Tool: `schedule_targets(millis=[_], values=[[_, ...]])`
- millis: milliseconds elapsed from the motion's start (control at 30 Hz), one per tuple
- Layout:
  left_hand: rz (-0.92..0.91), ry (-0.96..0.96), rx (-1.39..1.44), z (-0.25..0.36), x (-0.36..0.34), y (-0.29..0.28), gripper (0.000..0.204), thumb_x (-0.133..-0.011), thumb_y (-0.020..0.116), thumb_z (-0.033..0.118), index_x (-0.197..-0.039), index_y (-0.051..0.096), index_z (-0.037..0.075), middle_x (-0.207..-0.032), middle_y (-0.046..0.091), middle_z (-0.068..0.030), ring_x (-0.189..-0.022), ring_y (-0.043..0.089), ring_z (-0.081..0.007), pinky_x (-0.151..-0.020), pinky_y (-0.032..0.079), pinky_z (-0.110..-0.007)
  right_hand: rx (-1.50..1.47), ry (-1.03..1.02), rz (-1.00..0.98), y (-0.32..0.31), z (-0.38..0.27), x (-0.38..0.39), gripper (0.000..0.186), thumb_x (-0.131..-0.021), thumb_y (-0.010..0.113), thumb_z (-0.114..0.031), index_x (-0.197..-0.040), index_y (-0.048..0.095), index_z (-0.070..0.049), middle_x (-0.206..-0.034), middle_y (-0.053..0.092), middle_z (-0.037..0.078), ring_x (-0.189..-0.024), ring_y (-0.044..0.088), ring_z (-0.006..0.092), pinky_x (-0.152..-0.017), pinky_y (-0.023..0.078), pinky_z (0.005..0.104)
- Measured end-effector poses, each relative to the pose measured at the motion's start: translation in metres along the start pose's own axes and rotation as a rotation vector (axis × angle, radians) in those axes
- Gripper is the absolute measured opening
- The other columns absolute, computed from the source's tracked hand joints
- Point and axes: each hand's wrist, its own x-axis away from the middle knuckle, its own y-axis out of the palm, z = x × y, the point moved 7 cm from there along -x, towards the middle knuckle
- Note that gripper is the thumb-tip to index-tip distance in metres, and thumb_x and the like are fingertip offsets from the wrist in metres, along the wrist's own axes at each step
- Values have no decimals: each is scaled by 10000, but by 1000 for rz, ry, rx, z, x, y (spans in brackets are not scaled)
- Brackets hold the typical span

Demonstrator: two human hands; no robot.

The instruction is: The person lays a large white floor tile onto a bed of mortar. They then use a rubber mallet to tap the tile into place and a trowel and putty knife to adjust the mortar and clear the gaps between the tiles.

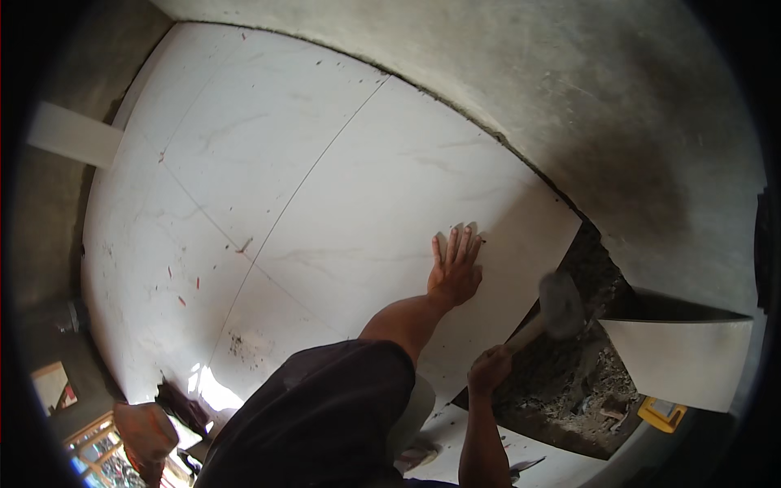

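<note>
In the head view I see my left hand flat on the big white tile, right of frame centre, fingers straight, close together and pointing up the frame, holding nothing. The fingertips lie near the tile's right edge.

My right hand, lower right of centre, is closed around the handle of a mallet. Its blurred grey head hangs over the tile's right edge, above the dark mortar bed that fills the gap at lower right.

Beyond that gap a loose tile piece leans at the right, with a small yellow thing just below it. A grey wall curves along the tile's upper right edge. More laid tiles spread open to the upper left, with thin joints between them and red specks scattered at centre left.
</note>
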Motion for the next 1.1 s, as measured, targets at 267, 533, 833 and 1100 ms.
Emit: schedule_targets(millis=[267,533,833,1100], values=[[201,7,-44,-5,-41,-20,677,-913,444,450,-1475,248,128,-1539,171,-152,-1427,139,-346,-1107,84,-642,246,-236,135,-26,-28,-30,511,-984,380,-404,-768,523,37,-696,563,194,-675,556,394,-656,455,435],[107,-114,12,-28,-111,-38,755,-926,368,518,-1519,88,145,-1581,3,-121,-1453,-69,-320,-1107,-81,-619,-37,152,68,-6,-2,-38,572,-991,336,-478,-693,466,-8,-603,475,138,-586,486,244,-584,415,385],[59,-126,28,-36,-111,-38,754,-929,346,527,-1518,78,141,-1582,-7,-117,-1452,-76,-318,-1104,-89,-618,-147,139,38,13,-47,-71,630,-1004,251,-508,-670,442,-8,-567,446,88,-545,470,236,-555,399,376],[96,-133,33,-42,-112,-37,737,-937,344,508,-1517,79,138,-1583,-1,-112,-1452,-74,-320,-1107,-83,-618,-5,59,2,16,-35,-51,665,-982,251,-579,-696,459,-15,-560,435,38,-535,448,183,-528,384,354]])
